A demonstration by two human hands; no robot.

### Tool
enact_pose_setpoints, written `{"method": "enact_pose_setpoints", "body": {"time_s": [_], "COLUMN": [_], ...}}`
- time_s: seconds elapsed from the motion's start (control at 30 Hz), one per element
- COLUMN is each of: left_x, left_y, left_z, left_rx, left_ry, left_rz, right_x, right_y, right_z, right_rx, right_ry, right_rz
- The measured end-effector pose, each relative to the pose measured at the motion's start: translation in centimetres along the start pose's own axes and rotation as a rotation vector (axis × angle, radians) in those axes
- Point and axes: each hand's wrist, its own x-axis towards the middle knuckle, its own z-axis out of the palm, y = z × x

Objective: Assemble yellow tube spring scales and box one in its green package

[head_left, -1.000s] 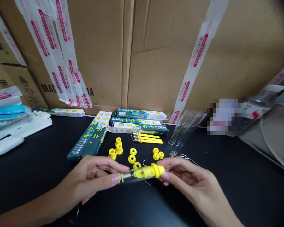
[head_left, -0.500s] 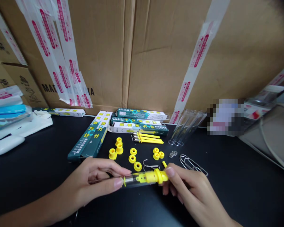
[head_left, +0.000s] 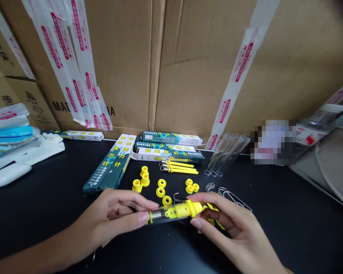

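My left hand (head_left: pixel 114 217) is closed around a clear plastic tube (head_left: pixel 162 215), thumb on top and fingers behind it. A metal cylinder and yellow parts show inside the tube, which lies nearly level. A yellow cap (head_left: pixel 194 208) sits at the tube's right end. Around this cap my right hand (head_left: pixel 228 224) curves, its index finger above and thumb below, the two tips apart near the cap. Small yellow pieces (head_left: pixel 214 219) show behind the right hand's fingers. A wire hook (head_left: pixel 176 197) lies just beyond the tube, partly hidden.
Yellow collars (head_left: pixel 144 179), rings (head_left: pixel 160 191) and small caps (head_left: pixel 189 188) lie beyond my hands. Behind are yellow rods (head_left: pixel 180 168), green boxes (head_left: pixel 108 167) and clear tubes (head_left: pixel 223 156). Springs (head_left: pixel 209 187) and large metal hooks (head_left: pixel 234 198) are on the right; cardboard (head_left: pixel 125 76) stands at the back.
My right hand's fingers have spread around the yellow cap, where they were bunched at its right end. More yellow pieces now show behind them. My left hand keeps its hold on the tube.
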Motion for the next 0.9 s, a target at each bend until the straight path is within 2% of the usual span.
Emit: {"method": "enact_pose_setpoints", "body": {"time_s": [0.2,0.4,0.47,0.57,0.7,0.9], "left_x": [-0.1,-0.3,-0.4,-0.4,-0.4,-0.4], "left_y": [0.1,0.2,0.3,0.2,-0.3,-1.2], "left_z": [0.2,0.5,0.6,0.8,1.1,1.1], "left_rx": [-0.021,-0.022,-0.005,0.028,0.071,0.124], "left_ry": [0.02,0.061,0.066,0.075,0.139,0.155], "left_rz": [0.017,0.047,0.045,0.056,0.105,0.154], "right_x": [0.6,0.3,0.2,0.2,0.5,0.7], "right_y": [-0.7,-1.0,-0.8,-0.7,-0.9,-0.9], "right_z": [0.3,0.6,0.6,1.0,1.8,2.2], "right_rx": [0.187,0.464,0.49,0.508,0.532,0.637], "right_ry": [0.071,0.065,0.045,0.022,0.123,0.161], "right_rz": [0.044,0.368,0.418,0.441,0.454,0.475]}}
